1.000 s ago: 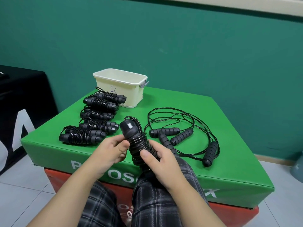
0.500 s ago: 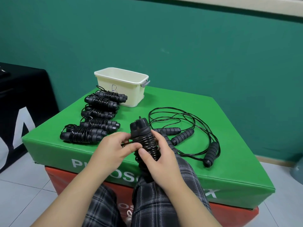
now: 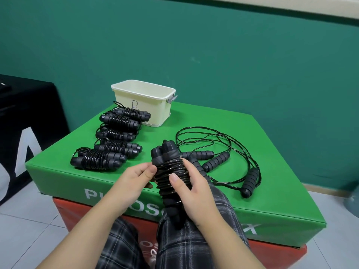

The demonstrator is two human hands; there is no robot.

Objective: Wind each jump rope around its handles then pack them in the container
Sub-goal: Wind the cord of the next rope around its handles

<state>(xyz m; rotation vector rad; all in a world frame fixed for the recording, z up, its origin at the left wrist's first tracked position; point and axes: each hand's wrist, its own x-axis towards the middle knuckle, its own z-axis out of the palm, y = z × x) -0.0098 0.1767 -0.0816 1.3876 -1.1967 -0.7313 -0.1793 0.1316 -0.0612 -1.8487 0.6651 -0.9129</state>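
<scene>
I hold a black jump rope bundle (image 3: 168, 167) upright over my lap, its cord coiled around both handles. My right hand (image 3: 191, 188) grips the coils from the right, thumb across the front. My left hand (image 3: 136, 178) pinches the cord at the bundle's left side. Several wound rope bundles (image 3: 114, 140) lie in a row on the left of the green padded box (image 3: 242, 191). Loose unwound ropes (image 3: 219, 158) with foam handles sprawl on the right. A cream plastic container (image 3: 143, 102) stands at the back, nothing visible inside it.
The green box rests on a red one (image 3: 81, 212) just in front of my knees. A black covered stand (image 3: 23, 121) is at the left. A teal wall runs behind, and white floor tiles surround the boxes.
The bundle has been turned more upright and lowered toward my lap. My left hand shifted from the side of the handles to pinching the cord at the coils.
</scene>
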